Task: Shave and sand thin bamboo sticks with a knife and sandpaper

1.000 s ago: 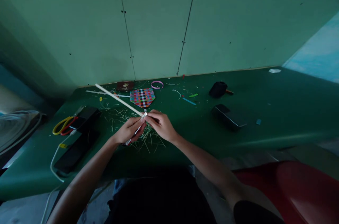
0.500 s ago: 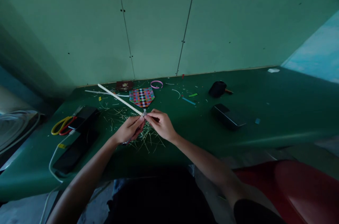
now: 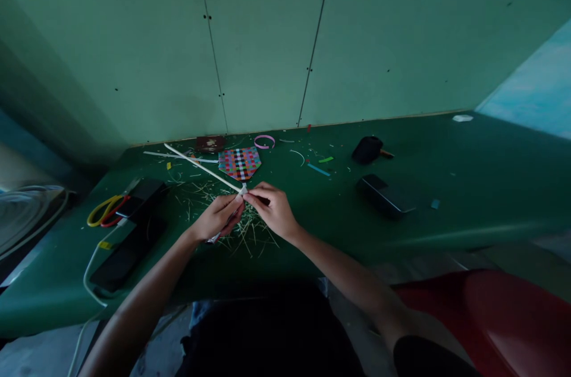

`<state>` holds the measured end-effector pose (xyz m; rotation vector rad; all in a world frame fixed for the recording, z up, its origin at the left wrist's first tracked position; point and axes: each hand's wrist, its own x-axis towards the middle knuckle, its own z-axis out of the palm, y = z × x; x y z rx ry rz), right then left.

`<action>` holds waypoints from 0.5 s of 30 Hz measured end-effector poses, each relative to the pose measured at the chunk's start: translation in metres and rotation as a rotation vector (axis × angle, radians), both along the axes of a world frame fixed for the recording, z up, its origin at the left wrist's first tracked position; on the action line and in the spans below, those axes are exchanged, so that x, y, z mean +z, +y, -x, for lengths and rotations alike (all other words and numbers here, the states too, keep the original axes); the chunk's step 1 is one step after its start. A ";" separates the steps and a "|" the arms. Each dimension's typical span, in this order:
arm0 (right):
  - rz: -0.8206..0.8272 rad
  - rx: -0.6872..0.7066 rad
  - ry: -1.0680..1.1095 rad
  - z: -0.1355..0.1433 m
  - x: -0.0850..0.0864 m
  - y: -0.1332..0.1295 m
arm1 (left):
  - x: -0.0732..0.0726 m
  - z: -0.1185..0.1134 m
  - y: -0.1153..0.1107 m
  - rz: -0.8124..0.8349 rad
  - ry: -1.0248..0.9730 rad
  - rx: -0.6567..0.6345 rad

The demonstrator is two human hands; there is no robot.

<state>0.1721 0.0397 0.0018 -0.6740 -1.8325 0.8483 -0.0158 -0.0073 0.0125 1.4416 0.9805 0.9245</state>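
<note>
My left hand (image 3: 217, 217) is closed on the lower end of a long pale strip (image 3: 200, 167), which slants up and to the left. Against it, my right hand (image 3: 273, 209) pinches the same end, where a small grey-white piece shows between the fingertips. Just beyond the fingers lies a woven multicoloured piece (image 3: 239, 163) with a pointed lower edge and a short pale tail. Something thin and whitish sticks out below my left hand. Thin pale shavings (image 3: 252, 231) are scattered under both hands.
Scissors (image 3: 104, 210) with yellow and red handles lie left on the green table (image 3: 446, 187), near dark devices (image 3: 120, 255) and a white cable (image 3: 87, 273). To the right are a black case (image 3: 386, 195) and a dark rounded object (image 3: 367, 150). A pink ring (image 3: 264, 141) lies behind.
The long strip has turned slightly, showing a narrower side. Both hands stay nearly in place, and the view has shifted very slightly.
</note>
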 end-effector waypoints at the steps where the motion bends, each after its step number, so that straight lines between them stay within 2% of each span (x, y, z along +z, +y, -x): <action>1: 0.012 -0.002 0.001 0.000 0.000 0.000 | 0.000 0.000 0.000 -0.002 -0.001 0.003; 10: 0.004 -0.072 0.035 -0.002 0.002 0.000 | 0.001 -0.001 -0.001 -0.027 -0.007 0.016; 15: 0.014 -0.048 0.016 -0.002 0.001 0.003 | 0.000 0.000 0.000 -0.111 0.075 0.091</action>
